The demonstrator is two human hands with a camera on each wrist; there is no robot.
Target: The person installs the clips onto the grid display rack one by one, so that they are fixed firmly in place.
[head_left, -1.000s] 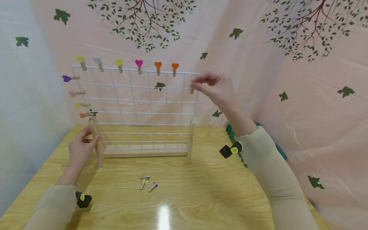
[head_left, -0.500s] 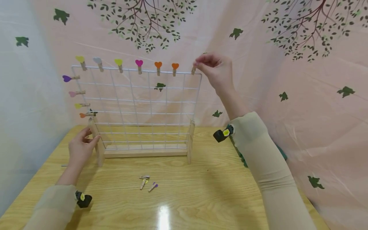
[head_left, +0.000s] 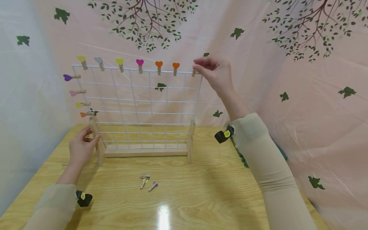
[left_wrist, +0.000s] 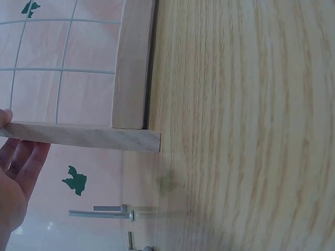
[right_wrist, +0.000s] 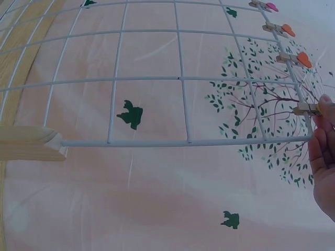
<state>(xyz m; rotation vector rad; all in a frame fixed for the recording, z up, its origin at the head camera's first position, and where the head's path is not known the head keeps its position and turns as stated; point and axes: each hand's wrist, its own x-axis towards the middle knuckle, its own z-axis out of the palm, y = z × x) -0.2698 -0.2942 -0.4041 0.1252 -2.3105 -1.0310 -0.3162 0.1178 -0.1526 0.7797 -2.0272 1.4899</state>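
My right hand (head_left: 217, 75) pinches a small wooden clothespin (right_wrist: 305, 109) at the top right corner of a white wire grid (head_left: 149, 86). The clothespin's front end lies across the top wire, and my fingertips hide most of its heart. Down at the left, my left hand (head_left: 81, 147) holds the left wooden post (head_left: 97, 145) of the grid's stand between thumb and fingers; the left wrist view shows this post (left_wrist: 89, 137) too. Heart-topped clothespins sit along the top wire, such as an orange one (head_left: 176, 67), and down the left side, such as a purple one (head_left: 69, 77).
Several loose clothespins (head_left: 148, 182) lie on the wooden table (head_left: 184, 198) before the stand. Metal bolts (left_wrist: 99, 213) stand left of the post. Something green (head_left: 241, 155) is partly hidden behind my right arm. A pink cloth with leaf prints (head_left: 253, 64) hangs behind.
My right hand has risen with the clothespin from beside the grid's right edge to above the top wire, then dipped slightly onto it. The left hand has stayed on the post.
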